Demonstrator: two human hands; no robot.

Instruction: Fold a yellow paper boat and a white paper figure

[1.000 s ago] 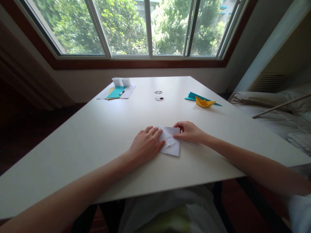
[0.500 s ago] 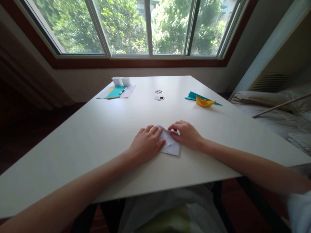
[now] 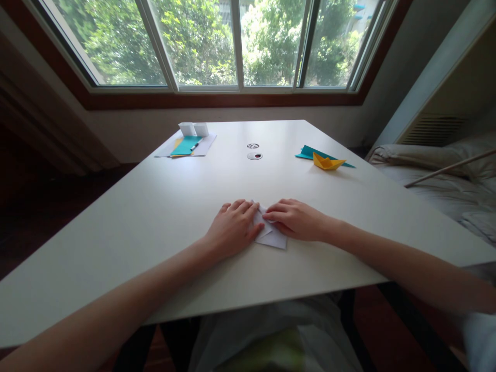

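Got a folded white paper [image 3: 274, 238] near the white worktop's [image 3: 155, 222] front edge, under a flat, spread left hand [image 3: 237, 225]; can't tell if pinching with the right hand [image 3: 296, 219]. Plenty of room out to the yellow paper boat [image 3: 327, 163].

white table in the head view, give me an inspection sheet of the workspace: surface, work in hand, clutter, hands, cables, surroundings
Surface: white table, two round spots toward the far end, purpose unclear
Work in hand: folded white paper, lying partly under both hands
Clutter: yellow paper boat beside folded teal paper; far left, teal sheet, pen, two white containers
Left hand: resting on the paper's left part
Right hand: fingers on its right part
Cables: nothing seen
Surroundings: window beyond, cushioned furniture right
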